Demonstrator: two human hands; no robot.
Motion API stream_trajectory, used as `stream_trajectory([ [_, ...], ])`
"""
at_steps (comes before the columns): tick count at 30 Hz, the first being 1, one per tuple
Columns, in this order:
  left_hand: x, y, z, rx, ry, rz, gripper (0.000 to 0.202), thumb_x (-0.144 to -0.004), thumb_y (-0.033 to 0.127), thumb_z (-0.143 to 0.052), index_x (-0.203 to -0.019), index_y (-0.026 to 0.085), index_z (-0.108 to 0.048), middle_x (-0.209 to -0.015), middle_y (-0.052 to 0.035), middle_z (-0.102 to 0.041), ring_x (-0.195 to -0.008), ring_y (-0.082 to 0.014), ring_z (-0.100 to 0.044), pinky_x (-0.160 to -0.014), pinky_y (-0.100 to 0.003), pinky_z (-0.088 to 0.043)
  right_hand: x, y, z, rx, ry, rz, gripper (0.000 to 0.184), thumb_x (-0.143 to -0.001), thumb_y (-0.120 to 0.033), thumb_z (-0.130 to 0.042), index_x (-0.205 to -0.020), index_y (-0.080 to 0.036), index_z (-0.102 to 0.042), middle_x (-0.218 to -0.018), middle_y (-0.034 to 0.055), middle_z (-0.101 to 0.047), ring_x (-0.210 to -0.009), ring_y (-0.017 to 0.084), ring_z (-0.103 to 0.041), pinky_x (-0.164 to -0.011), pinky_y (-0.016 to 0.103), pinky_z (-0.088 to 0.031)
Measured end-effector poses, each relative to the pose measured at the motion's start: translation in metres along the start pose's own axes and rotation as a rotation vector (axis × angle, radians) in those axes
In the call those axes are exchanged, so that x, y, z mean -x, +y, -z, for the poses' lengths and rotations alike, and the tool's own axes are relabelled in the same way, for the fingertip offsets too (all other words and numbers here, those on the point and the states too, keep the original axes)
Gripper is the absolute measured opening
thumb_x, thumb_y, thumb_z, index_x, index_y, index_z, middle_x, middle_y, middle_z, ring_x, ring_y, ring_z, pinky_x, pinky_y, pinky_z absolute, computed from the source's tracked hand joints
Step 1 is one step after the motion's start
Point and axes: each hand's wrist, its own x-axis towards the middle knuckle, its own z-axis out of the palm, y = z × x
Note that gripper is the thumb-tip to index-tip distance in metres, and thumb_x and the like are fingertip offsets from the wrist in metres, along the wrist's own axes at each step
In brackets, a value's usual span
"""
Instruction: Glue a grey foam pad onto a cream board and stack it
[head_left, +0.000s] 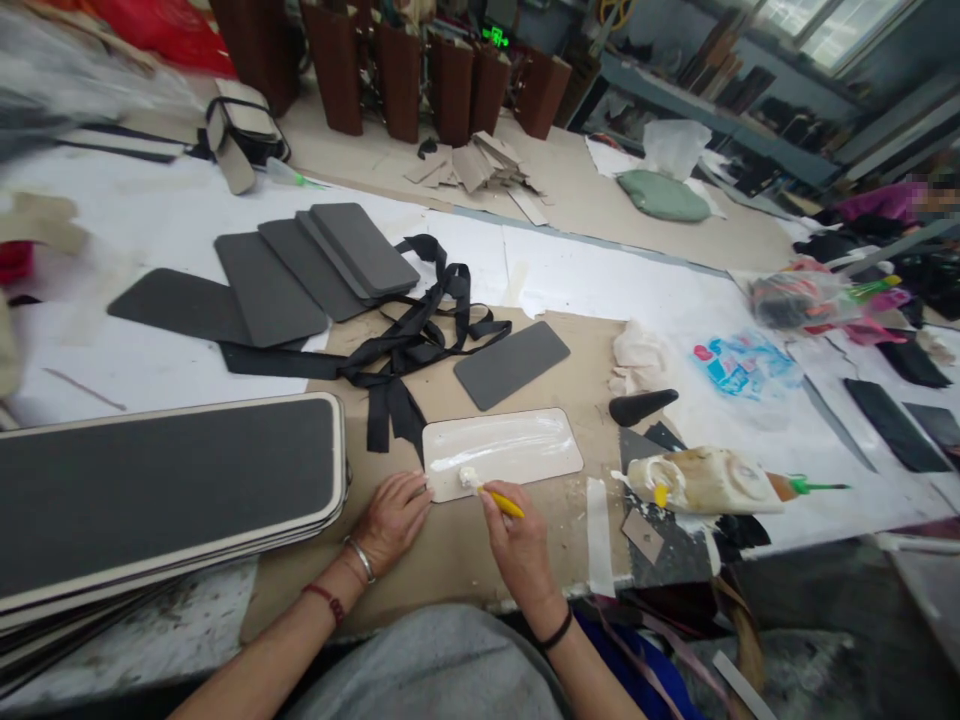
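A pale, round-cornered panel lies on brown cardboard in front of me, with wet white streaks across its face. My right hand is closed around a yellow-handled brush. White paste clumps on the brush's bristles, which touch the panel near its lower edge. At the panel's left corner rests my left hand, fingers laid flat with the tips at the edge. Just beyond the panel is a dark grey rectangular piece. Black ribbon lies tangled behind it.
A stack of large grey panels with cream borders stands at left. Several dark grey pieces fan out behind. To the right lie a paste-smeared bottle and a black, tapered object. Brown boxy cases line the back.
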Motion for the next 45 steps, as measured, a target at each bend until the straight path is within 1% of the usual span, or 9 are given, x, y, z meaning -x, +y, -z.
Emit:
stream_trajectory([
  [7,0.000,0.001,0.005,-0.002,-0.022,0.012,0.023,-0.082,0.011,-0.047,-0.101,0.014,-0.059,-0.107,-0.0115,-0.058,-0.105,-0.0232,-0.050,-0.089,-0.041,-0.048,-0.014,0.005,-0.024,-0.326,0.009,-0.234,0.020,-0.084,-0.036,-0.052,-0.087,-0.017,-0.059,-0.086,0.0059,-0.061,-0.081,0.019,-0.057,-0.076,0.034,-0.047],
  [14,0.002,0.002,0.003,0.019,-0.009,0.030,0.022,-0.080,0.011,-0.048,-0.099,0.013,-0.059,-0.105,-0.0113,-0.058,-0.104,-0.0231,-0.050,-0.090,-0.042,-0.047,-0.026,0.033,0.021,-0.021,0.243,-0.203,0.024,-0.082,-0.038,-0.054,-0.087,-0.016,-0.059,-0.087,0.0069,-0.060,-0.082,0.020,-0.056,-0.079,0.035,-0.044],
  [22,0.002,0.001,0.003,0.014,-0.028,0.004,0.024,-0.080,0.009,-0.048,-0.102,0.012,-0.058,-0.107,-0.0128,-0.057,-0.105,-0.0243,-0.049,-0.089,-0.043,-0.047,-0.035,0.014,-0.024,-0.300,0.018,-0.202,0.022,-0.082,-0.036,-0.053,-0.086,-0.015,-0.061,-0.087,0.0071,-0.061,-0.082,0.018,-0.056,-0.076,0.032,-0.045],
  [27,0.001,0.002,0.005,0.011,-0.024,0.011,0.023,-0.080,0.009,-0.047,-0.100,0.012,-0.058,-0.106,-0.0124,-0.057,-0.105,-0.0241,-0.049,-0.089,-0.044,-0.047,-0.043,0.072,0.042,0.006,0.294,-0.289,0.032,-0.077,-0.044,-0.054,-0.086,-0.014,-0.061,-0.086,0.0091,-0.062,-0.082,0.022,-0.057,-0.079,0.038,-0.044],
  [30,0.002,0.002,0.005,0.014,-0.031,0.013,0.023,-0.080,0.009,-0.047,-0.101,0.012,-0.057,-0.107,-0.0125,-0.057,-0.105,-0.0241,-0.049,-0.089,-0.044,-0.046,-0.040,0.077,0.074,0.147,0.363,-0.274,0.033,-0.078,-0.046,-0.053,-0.084,-0.014,-0.062,-0.084,0.0096,-0.063,-0.080,0.023,-0.057,-0.078,0.038,-0.044],
  [32,0.002,0.002,0.004,0.017,-0.043,0.019,0.024,-0.080,0.009,-0.048,-0.102,0.013,-0.057,-0.108,-0.0125,-0.057,-0.106,-0.0240,-0.049,-0.090,-0.044,-0.046,-0.033,0.058,0.068,0.119,0.326,-0.219,0.029,-0.080,-0.043,-0.054,-0.085,-0.015,-0.062,-0.086,0.0091,-0.063,-0.082,0.022,-0.057,-0.077,0.036,-0.045],
  [39,0.004,0.000,0.002,0.010,-0.070,0.015,0.026,-0.080,0.010,-0.048,-0.105,0.011,-0.054,-0.108,-0.0123,-0.058,-0.106,-0.0227,-0.049,-0.093,-0.042,-0.044,0.000,-0.007,-0.021,-0.288,0.005,-0.176,0.016,-0.085,-0.030,-0.053,-0.089,-0.017,-0.062,-0.088,0.0059,-0.062,-0.085,0.017,-0.057,-0.078,0.030,-0.047],
  [42,0.005,-0.001,0.002,-0.007,-0.062,-0.001,0.023,-0.080,0.010,-0.048,-0.101,0.012,-0.056,-0.108,-0.0124,-0.058,-0.107,-0.0232,-0.049,-0.093,-0.042,-0.044,0.002,0.015,-0.012,-0.208,0.056,-0.201,0.018,-0.084,-0.033,-0.054,-0.088,-0.017,-0.062,-0.087,0.0063,-0.062,-0.083,0.018,-0.057,-0.076,0.031,-0.047],
  [45,0.005,-0.001,0.003,-0.022,-0.054,-0.012,0.021,-0.079,0.010,-0.049,-0.099,0.012,-0.057,-0.108,-0.0125,-0.058,-0.106,-0.0233,-0.049,-0.092,-0.042,-0.044,-0.005,0.053,0.029,-0.028,0.189,-0.209,0.023,-0.083,-0.037,-0.053,-0.088,-0.016,-0.061,-0.087,0.0072,-0.062,-0.083,0.019,-0.057,-0.076,0.033,-0.046],
])
